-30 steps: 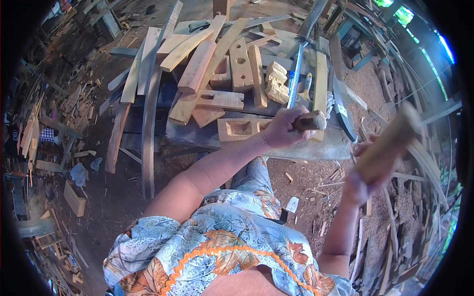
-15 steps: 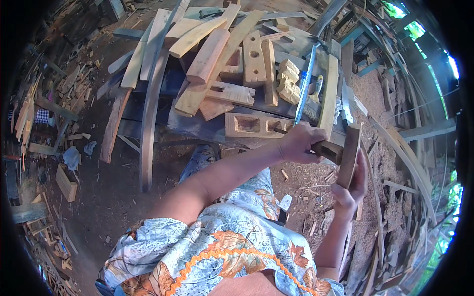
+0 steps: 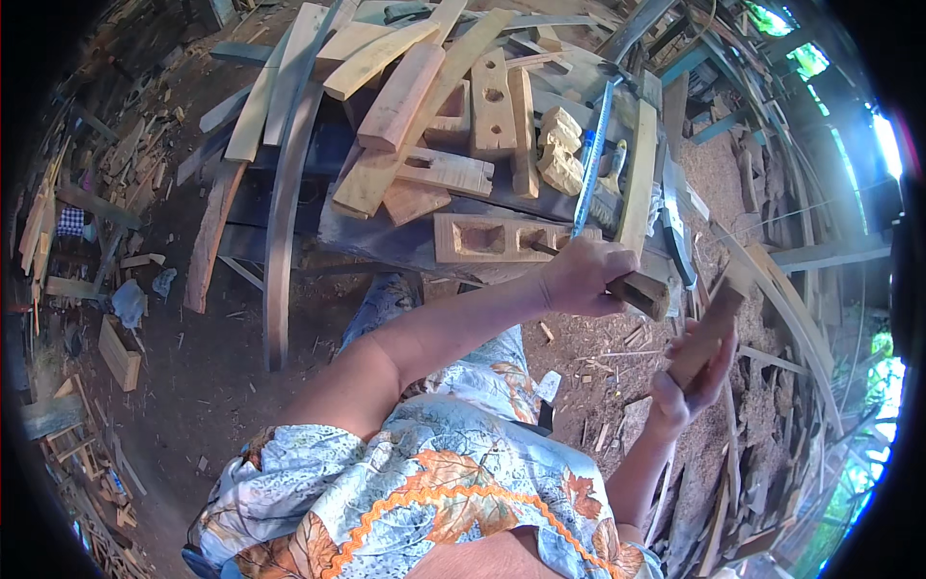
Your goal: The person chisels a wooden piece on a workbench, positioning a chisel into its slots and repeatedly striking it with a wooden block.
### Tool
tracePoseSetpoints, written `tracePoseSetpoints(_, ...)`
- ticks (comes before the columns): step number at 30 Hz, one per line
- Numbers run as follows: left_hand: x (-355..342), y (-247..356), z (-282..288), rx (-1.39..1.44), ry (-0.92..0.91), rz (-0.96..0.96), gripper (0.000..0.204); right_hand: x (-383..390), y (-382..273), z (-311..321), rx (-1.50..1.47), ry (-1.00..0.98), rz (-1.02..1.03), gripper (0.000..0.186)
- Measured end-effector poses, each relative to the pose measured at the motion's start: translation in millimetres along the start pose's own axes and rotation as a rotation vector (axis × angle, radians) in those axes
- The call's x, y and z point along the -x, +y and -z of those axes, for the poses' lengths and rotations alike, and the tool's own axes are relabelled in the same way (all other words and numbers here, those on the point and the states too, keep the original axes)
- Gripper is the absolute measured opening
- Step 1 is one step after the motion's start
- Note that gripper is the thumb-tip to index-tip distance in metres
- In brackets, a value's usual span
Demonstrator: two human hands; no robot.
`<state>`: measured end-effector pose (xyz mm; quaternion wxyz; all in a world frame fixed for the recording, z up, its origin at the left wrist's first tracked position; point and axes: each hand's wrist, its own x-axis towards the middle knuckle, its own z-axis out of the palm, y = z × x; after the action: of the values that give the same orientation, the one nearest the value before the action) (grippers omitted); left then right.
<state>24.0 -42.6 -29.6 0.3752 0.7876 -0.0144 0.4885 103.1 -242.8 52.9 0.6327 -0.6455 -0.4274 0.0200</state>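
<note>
No packages, labels, signs or screens in view, only bare wood

A dark wooden workbench carries a heap of pale wood pieces. A block with rectangular slots lies along its near edge. A blue-handled saw and a long plank lie toward its right end.

Pale raw wood block with chiselled mortises, matt and rough-sawn, on dark weathered wood worktop amid pale unfinished planks, brown wood mallet smooth-worn, blue metal saw frame dull, shirt soft printed cloth, ground dusty earth.
</note>
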Motion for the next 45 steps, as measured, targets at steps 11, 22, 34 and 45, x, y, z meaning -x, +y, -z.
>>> tracePoseSetpoints(11, -4.0, -7.0, 22.4, 0.378, 0.395, 0.086, 0.028, 13.8, 0.3, 0.5, 0.005, -0.021, -0.156, 0.104)
tracePoseSetpoints(22, -22.2, -7.0, 50.0, 0.535, 0.688, 0.326, 0.019, 20.3, 3.5, -0.3, 0.007, -0.043, -0.156, 0.104)
tracePoseSetpoints(34, -12.3, -16.1, 23.1, 0.452, 0.369, 0.227, 0.024, -37.1, -31.5, -15.4, -0.053, 0.009, 0.213, 0.100)
tracePoseSetpoints(45, -7.3, -9.7, 19.0, 0.397, 0.253, 0.158, 0.027, -77.6, -65.3, -51.6, 0.001, -0.205, 0.093, 0.100)
